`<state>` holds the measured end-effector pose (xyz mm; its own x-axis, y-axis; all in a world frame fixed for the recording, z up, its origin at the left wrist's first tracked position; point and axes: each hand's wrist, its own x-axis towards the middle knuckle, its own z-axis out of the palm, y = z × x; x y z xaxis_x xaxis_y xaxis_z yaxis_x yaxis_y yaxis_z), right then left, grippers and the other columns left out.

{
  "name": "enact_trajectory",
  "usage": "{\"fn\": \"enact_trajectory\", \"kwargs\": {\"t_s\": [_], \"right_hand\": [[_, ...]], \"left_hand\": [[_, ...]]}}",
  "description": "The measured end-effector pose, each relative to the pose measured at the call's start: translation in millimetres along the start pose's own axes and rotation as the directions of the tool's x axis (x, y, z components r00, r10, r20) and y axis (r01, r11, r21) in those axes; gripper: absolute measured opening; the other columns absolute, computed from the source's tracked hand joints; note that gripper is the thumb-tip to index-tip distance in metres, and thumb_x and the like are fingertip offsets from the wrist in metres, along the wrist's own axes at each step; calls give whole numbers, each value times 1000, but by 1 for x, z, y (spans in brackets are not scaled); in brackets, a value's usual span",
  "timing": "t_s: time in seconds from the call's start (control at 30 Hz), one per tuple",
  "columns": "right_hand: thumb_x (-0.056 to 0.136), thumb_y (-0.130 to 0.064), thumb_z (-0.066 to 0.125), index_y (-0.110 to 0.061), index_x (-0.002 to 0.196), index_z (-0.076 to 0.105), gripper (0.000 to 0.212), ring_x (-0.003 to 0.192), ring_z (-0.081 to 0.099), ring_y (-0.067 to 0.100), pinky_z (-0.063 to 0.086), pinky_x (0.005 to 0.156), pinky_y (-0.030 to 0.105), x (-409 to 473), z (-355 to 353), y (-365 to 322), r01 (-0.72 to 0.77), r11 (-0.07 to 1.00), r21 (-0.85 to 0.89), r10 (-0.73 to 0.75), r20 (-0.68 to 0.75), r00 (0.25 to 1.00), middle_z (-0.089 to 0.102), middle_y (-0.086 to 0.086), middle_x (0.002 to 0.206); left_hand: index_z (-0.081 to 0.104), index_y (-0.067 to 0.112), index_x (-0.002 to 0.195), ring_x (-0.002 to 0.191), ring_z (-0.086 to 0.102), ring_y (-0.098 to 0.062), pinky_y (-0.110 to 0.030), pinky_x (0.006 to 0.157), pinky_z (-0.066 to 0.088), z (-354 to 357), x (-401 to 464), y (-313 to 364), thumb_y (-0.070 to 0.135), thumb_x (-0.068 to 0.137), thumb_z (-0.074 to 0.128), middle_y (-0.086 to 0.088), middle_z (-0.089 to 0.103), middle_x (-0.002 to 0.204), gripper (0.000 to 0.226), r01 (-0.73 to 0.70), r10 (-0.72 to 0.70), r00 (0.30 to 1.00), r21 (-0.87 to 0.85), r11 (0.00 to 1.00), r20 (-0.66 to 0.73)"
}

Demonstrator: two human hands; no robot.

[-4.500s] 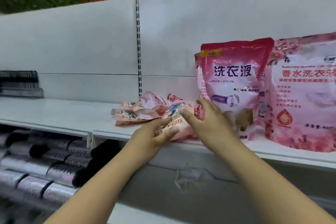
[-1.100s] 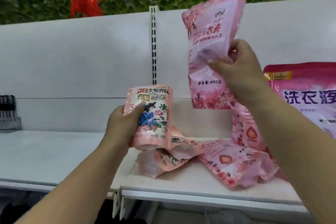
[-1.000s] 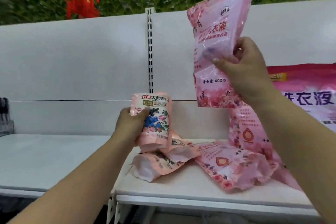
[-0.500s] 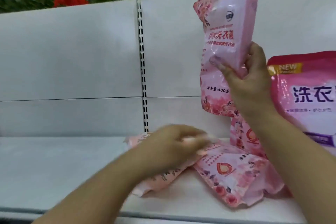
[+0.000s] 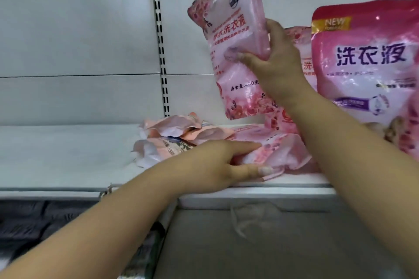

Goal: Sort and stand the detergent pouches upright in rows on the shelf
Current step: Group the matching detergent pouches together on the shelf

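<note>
The shelf [image 5: 68,158] runs wide and white across the view, with a big magenta pouch [image 5: 367,70] already standing upright at the far right and another pink one half hidden behind it. In the air beside it — the pale pink pouch [image 5: 231,36], held tilted, its base clear of the shelf, the right hand [image 5: 274,61] clamped on its lower right edge with thumb in front and fingers wrapped behind. Down below, the left hand [image 5: 217,163] presses onto a flat pink pouch [image 5: 272,152] lying at the shelf's front lip, forefinger stretched over its top and thumb along its near edge; whether the other fingers have curled under it I cannot tell. Just left of that sits a small heap of peach sachets [image 5: 172,133], all lying down. The smart play, as I read it: bring the raised pouch down square beside the magenta one, base first, and let the liquid settle into the bottom before letting go — a soft pouch set down crooked will likely slump. The flat one wants a grip near its top seam so it hangs straight, and a pull away from the edge so it cannot slide off.
</note>
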<state>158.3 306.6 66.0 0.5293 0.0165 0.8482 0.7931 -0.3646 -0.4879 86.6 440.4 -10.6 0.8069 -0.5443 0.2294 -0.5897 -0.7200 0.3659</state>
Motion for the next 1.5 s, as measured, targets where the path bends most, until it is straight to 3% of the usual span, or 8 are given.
{"fn": "enact_trajectory", "kwargs": {"t_s": [0.17, 0.33, 0.5, 0.63, 0.87, 1.1, 1.27, 1.5], "right_hand": [[78, -21, 71, -11, 120, 49, 48, 82, 57, -4, 51, 71, 9, 0, -15, -21, -107, 994, 28, 106, 44, 993, 56, -13, 92], [80, -18, 68, -10, 117, 52, 41, 82, 59, -4, 52, 75, 11, 0, -34, -42, -45, 999, -6, 45, 1, 999, 56, -13, 92], [80, -17, 69, -11, 116, 53, 40, 89, 61, 0, 53, 80, 15, -21, -32, -36, -132, 991, -16, 131, -33, 991, 59, -7, 101], [79, -17, 70, -12, 115, 54, 39, 94, 61, 6, 53, 84, 19, -36, -37, -33, -164, 985, -56, 162, -44, 986, 59, -5, 104], [77, -21, 72, -21, 104, 58, 30, 90, 64, 3, 53, 79, 17, -37, -59, -48, -174, 984, -28, 170, -109, 979, 63, -10, 97], [77, -24, 70, -15, 120, 55, 47, 82, 63, -3, 53, 72, 12, -34, -77, -53, -210, 976, 56, 216, -149, 965, 64, -10, 98], [76, -19, 72, -13, 113, 56, 41, 90, 65, 6, 55, 81, 22, -50, -64, -43, -256, 960, 112, 266, -83, 960, 65, -5, 101], [79, -18, 71, -18, 94, 64, 17, 82, 67, 8, 54, 72, 23, -86, -42, -17, -263, 906, 331, 315, -113, 942, 71, -6, 86]], "left_hand": [[39, 49, 128, 109, 56, -7, -32, 100, 42, 3, -23, -8, 75, 64, 47, 4, 62, 118, 70, -40, 39, 999, -114, 993, -12], [43, 61, 112, 109, 37, 28, 3, 91, 31, -3, -55, -1, 70, 56, 59, 49, 42, 114, 59, -8, 0, 999, -216, 976, -37], [47, 36, 94, 87, 50, 7, -8, 70, 36, 13, -57, 23, 70, 59, 42, 20, 54, 91, 50, -15, 13, 945, -3, 1000, -328], [57, 40, 79, 75, 56, 10, -6, 64, 40, 15, -57, 23, 35, 82, 62, 18, 64, 77, 8, -60, -68, 896, -271, 961, -439], [74, 20, 69, 60, 58, -4, -13, 53, 44, -8, -47, 29, 32, 56, 69, 8, 68, 66, 18, -14, -188, 956, -670, 742, -227], [71, 37, 81, 79, 63, -6, -17, 73, 47, -10, -48, 42, 68, 59, 56, 15, 69, 79, 41, 28, -39, 999, -434, 901, -17], [70, 38, 65, 56, 47, 1, -7, 53, 33, 15, -61, 46, 58, 60, 50, 13, 54, 57, 29, -54, -103, 949, -475, 878, -297], [76, 20, 65, 75, 68, -8, -20, 69, 54, 71, -84, 49, 37, 51, 66, 1, 73, 74, 24, -333, -544, 718, -900, 281, -435]]}}
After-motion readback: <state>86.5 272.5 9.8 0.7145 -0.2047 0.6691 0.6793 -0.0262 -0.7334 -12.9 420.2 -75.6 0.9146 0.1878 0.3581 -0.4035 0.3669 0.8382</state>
